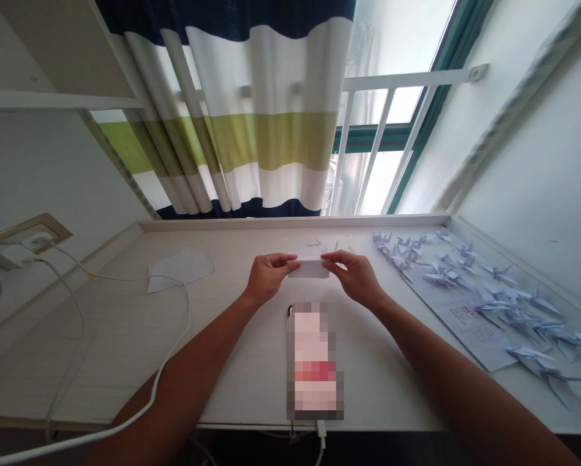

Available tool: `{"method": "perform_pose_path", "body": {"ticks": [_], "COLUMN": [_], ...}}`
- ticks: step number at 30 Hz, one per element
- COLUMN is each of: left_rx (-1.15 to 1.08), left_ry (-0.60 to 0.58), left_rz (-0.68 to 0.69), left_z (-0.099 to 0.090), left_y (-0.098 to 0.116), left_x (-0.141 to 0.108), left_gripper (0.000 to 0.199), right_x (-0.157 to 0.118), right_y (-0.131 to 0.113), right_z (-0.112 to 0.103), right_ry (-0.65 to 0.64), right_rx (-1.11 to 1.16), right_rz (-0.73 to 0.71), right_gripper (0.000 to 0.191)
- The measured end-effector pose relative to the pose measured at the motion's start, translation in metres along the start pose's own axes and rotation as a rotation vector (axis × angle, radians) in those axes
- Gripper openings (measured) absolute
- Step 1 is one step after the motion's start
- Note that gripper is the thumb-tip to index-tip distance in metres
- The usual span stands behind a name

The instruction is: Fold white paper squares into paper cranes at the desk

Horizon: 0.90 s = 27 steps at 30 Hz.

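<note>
A small folded white paper (pixel 308 266) is held up between both hands above the white desk. My left hand (pixel 271 275) pinches its left edge between thumb and fingers. On the opposite edge, my right hand (pixel 351 272) has the same kind of pinch, thumb below and fingers on top. The paper lies roughly level, with a crease or folded edge running across it. Just below the hands rests a phone (pixel 312 362) with a blurred screen and a cable at its lower end. Thin paper scraps (pixel 314 243) lie behind the held paper.
Several folded paper cranes (pixel 443 275) cover the right side, some on a printed sheet (pixel 465 317). Loose white sheets (pixel 181 268) lie at the left. A white cable (pixel 189 304) runs from the wall socket (pixel 41 236) over my left forearm. The desk (pixel 242 226) meets a curtain behind.
</note>
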<state>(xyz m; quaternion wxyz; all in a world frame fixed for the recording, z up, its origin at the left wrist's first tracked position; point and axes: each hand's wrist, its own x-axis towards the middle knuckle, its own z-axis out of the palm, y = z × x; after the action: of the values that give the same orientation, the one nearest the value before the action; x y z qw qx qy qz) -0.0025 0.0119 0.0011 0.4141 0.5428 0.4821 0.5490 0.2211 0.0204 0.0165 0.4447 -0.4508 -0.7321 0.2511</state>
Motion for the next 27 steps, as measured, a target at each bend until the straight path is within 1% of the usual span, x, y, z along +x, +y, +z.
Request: {"method": "perform_pose_path", "body": {"ticks": [4, 10, 14, 16, 19, 21, 24, 27], "left_rx": [0.042, 0.063, 0.192, 0.18, 0.044, -0.033, -0.11, -0.165], "left_ry": [-0.012, -0.044, 0.043, 0.032, -0.064, -0.09, -0.111, -0.129], "left_rz": [0.011, 0.024, 0.148, 0.166, 0.035, -0.047, -0.119, -0.179], "left_z": [-0.002, -0.002, 0.0, 0.001, 0.003, 0.005, 0.008, 0.009], "left_y": [0.0, -0.004, -0.003, -0.002, -0.001, 0.001, 0.003, 0.006], "left_x": [0.0, 0.001, -0.001, -0.002, -0.004, -0.005, -0.007, -0.007], "left_gripper": [0.035, 0.029, 0.02, 0.019, 0.029, 0.035, 0.039, 0.04], "right_x": [0.0, 0.0, 0.001, 0.002, 0.002, 0.003, 0.003, 0.004], "right_y": [-0.002, 0.002, 0.006, 0.007, 0.006, 0.004, 0.002, 0.003], "right_z": [0.001, 0.003, 0.003, 0.002, 0.002, 0.002, 0.003, 0.005], "right_ry": [0.01, -0.014, 0.019, -0.003, -0.1, -0.154, -0.195, -0.198], "right_rx": [-0.078, -0.09, -0.086, -0.042, 0.12, 0.276, 0.464, 0.532], "right_rz": [-0.048, -0.051, -0.049, -0.04, 0.029, 0.116, 0.251, 0.317], "right_gripper": [0.015, 0.015, 0.018, 0.02, 0.024, 0.027, 0.033, 0.036]}}
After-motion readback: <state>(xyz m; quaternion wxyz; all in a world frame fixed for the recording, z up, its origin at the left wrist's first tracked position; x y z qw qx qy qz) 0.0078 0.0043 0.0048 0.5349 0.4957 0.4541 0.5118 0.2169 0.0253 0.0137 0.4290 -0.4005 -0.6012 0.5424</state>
